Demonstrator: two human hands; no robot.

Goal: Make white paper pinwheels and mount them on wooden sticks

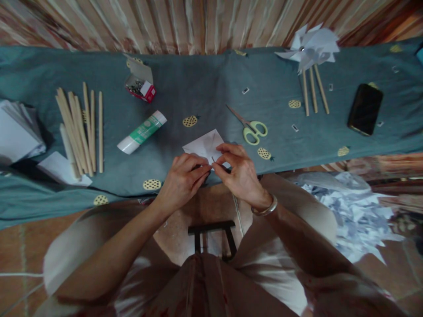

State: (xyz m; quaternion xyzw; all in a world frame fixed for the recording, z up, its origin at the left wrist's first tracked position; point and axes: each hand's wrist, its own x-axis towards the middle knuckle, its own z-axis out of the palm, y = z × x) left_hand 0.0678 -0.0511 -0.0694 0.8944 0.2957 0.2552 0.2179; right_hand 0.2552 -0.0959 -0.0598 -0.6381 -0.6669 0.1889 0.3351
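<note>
Your left hand [181, 179] and your right hand [240, 172] meet almost tip to tip, and in each one the thumb and the finger stand narrow, pinching the near part of a white paper [202, 144]. A small dark thing shows at your right fingertips; it is too small to tell what it is. The paper lies just beyond your fingers, over the cloth [211, 79]. To the right of your fingers and a little farther, there are scissors [250, 124] with green handles. To the left is a glue stick [142, 132], lying tilted, and beyond it an open red box [148, 93]. More to the left of your fingers, wooden sticks [93, 132] lie side by side. Far to the right are paper pinwheels [322, 46], then a black phone [365, 110]. Farthest left you have a stack of paper [16, 134].
</note>
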